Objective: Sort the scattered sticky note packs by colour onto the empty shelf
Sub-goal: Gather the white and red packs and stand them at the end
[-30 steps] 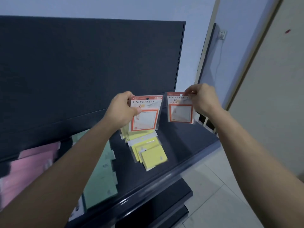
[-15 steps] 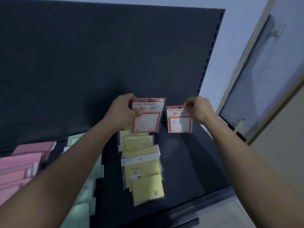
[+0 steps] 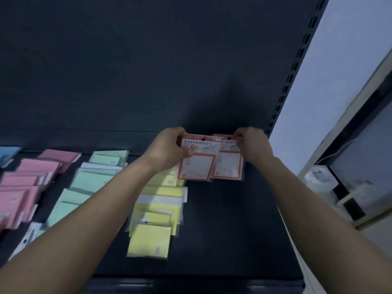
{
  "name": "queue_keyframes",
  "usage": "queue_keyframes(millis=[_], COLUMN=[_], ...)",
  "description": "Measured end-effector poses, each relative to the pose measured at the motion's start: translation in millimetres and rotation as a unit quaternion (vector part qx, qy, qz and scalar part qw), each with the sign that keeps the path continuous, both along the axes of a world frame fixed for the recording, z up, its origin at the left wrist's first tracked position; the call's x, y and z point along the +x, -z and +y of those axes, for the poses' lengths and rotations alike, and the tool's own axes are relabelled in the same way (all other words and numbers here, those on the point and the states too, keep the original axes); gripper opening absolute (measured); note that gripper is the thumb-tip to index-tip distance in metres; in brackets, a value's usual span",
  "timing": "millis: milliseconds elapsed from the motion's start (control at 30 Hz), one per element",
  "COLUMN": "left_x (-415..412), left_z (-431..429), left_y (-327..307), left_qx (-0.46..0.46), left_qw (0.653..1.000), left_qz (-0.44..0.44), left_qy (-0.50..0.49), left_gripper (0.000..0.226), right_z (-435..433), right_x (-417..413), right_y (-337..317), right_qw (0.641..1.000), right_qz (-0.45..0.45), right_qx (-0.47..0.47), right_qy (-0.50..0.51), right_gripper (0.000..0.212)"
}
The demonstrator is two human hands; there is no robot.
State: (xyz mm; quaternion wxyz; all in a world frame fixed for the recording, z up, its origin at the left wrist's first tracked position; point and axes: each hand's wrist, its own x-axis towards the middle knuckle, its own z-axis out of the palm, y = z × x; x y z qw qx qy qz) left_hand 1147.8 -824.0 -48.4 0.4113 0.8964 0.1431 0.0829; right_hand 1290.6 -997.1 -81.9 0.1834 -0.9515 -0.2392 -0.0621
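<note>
Orange-bordered pack, gripped by left hand, half covers second pack that right hand pinches, right of yellow packs.

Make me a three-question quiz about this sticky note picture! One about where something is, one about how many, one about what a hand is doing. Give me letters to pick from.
1. Where do the yellow packs lie?
A. just right of the green packs
B. on the floor
C. inside a box

2. How many orange-edged packs are being held?
A. one
B. four
C. two

3. What is the left hand doing?
A. hanging free
B. pinching an orange-edged pack
C. pointing at the wall

Answers:
1 A: the yellow row sits beside the green row, on its right.
2 C: one pack is in the left hand and one is in the right hand.
3 B: its thumb and fingers close on the pack's top edge.
</note>
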Motion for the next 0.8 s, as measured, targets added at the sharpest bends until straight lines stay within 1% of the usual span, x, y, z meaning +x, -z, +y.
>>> queue_keyframes(millis=[167,333,467,533,633,733,800], left_x=[13.6,32.5,49.7,54.6,54.4,50.1,43.4], left_z=[-19.0,-45.9,-60.7,-65.8,-70.2,-71.0,-66.1], left_y=[20.2,43.7,58.1,63.7,73.3,73.4,58.4], left_qx=[-0.014,-0.057,-0.035,0.003,0.066,0.139,0.201], left_qw=[0.998,0.993,0.992,0.991,0.987,0.983,0.975], left_qz=[0.055,0.098,0.117,0.13,0.144,0.121,0.087], left_qy=[0.017,0.016,-0.016,-0.023,-0.018,-0.017,-0.025], left_gripper=[0.016,0.02,0.029,0.032,0.028,0.03,0.032], right_z=[-8.9,-23.0,-30.4,-33.2,-33.7,-26.8,-17.8], right_x=[6.9,9.1,6.1,3.4,-1.5,-7.9,-14.7], right_y=[5.8,1.7,-6.4,-11.9,-18.3,-25.0,-34.1], right_qw=[0.999,0.999,0.998,0.998,0.997,0.996,0.994], right_qz=[-0.001,-0.003,-0.009,-0.013,-0.008,-0.002,0.0], right_qx=[-0.005,0.016,0.031,0.024,0.019,0.012,-0.012], right_qy=[-0.032,-0.038,-0.049,-0.058,-0.071,-0.089,-0.11], right_gripper=[0.038,0.034,0.028,0.027,0.027,0.026,0.028])
